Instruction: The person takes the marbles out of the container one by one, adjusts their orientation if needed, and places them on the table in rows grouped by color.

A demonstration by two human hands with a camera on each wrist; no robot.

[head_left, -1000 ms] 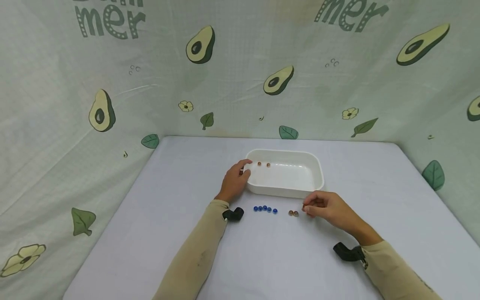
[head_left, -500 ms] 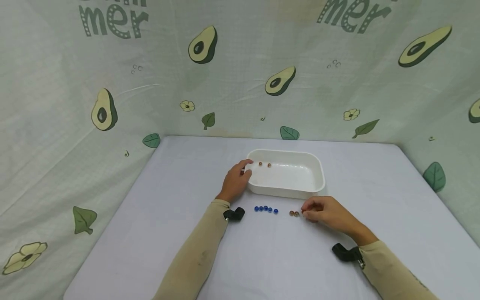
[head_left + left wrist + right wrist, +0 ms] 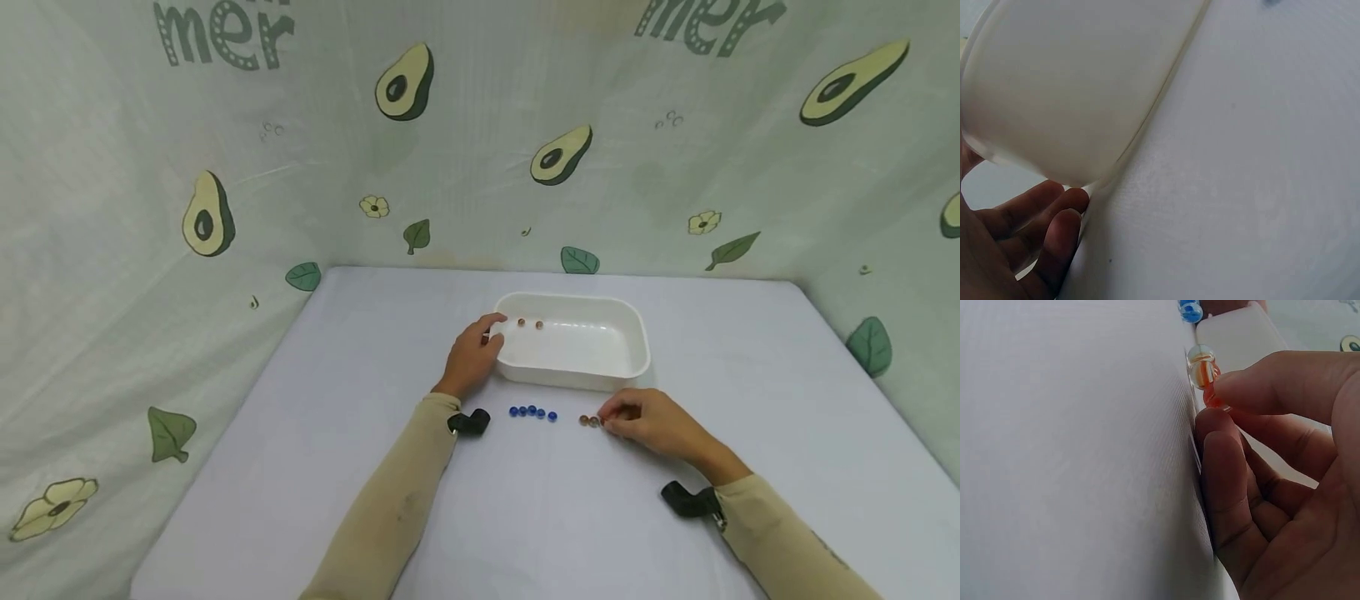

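My left hand (image 3: 471, 357) holds the left end of a white rectangular tray (image 3: 558, 375), thumb and index finger at its rim. In the left wrist view its other fingers curl by the tray's outer wall. Between thumb and index finger, my right hand (image 3: 651, 423) pinches a red-orange marble (image 3: 1211, 397) low at the table, partly hidden by the thumb. That marble sits right at the end of a short row of two clear marbles with orange swirls (image 3: 1202, 374). Further left, several blue marbles (image 3: 532, 410) lie in a line in front of the tray.
Two amber marbles (image 3: 539, 325) lie inside the tray near its back left. A white cloth (image 3: 360, 358) covers the table. Behind it hangs a pale green curtain (image 3: 465, 150) printed with avocados and leaves. Black wrist mounts (image 3: 686, 500) stick out beside the forearms.
My right hand has moved slightly left and lower, bringing the pinched marble up to the two orange-swirled ones. The left hand keeps its hold on the tray.
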